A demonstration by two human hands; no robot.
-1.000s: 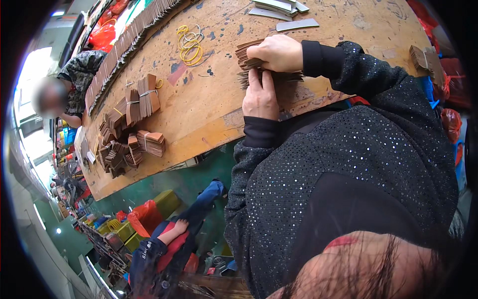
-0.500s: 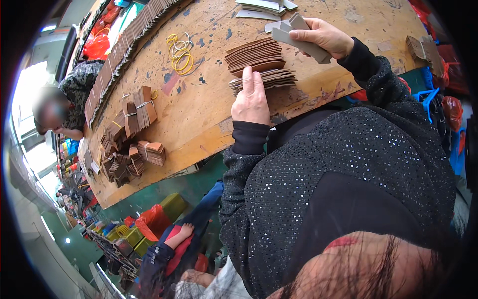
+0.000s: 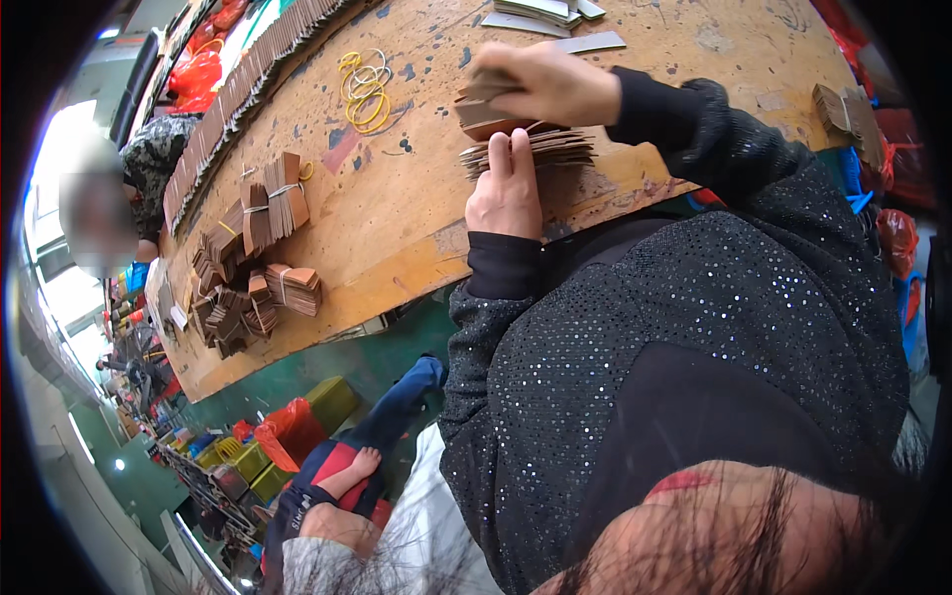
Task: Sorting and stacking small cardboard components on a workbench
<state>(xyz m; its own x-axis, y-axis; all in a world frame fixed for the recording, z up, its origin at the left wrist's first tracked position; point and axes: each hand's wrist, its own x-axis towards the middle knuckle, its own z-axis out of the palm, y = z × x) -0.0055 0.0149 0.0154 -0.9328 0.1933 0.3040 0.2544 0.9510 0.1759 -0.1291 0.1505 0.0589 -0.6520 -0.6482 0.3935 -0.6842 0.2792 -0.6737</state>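
Under the left hand (image 3: 506,193), at the near edge of the wooden surface (image 3: 416,208), lies a fanned stack of brown card pieces (image 3: 555,151); the left fingers (image 3: 511,154) are straight and pressed together, flat on top of the stack's near end. Just beyond them, the right hand (image 3: 550,84) comes in from the right in a dark sleeve, its fingers curled and pinching a small bunch of brown cards (image 3: 481,109) that sits touching the top of the fanned stack; whether the bunch is lifted clear or resting, cannot tell. Left of both sets of fingers, across bare wood, a loose cluster of yellow rubber bands (image 3: 365,84) lies flat. Beyond the right hand, grey flat strips (image 3: 555,15) lie at the far edge. Right of the fingers, well apart, a small pile of brown card stock (image 3: 843,109) sits near the surface's corner. Far left of the fingers, banded bundles of brown cards (image 3: 258,258) are heaped together, some upright, some tipped. A long row of card pieces (image 3: 248,89) runs along the far-left edge of the surface. Another person (image 3: 149,169) in a patterned dark jacket sits past that row. Below the surface, coloured bins (image 3: 297,426) stand on the floor.
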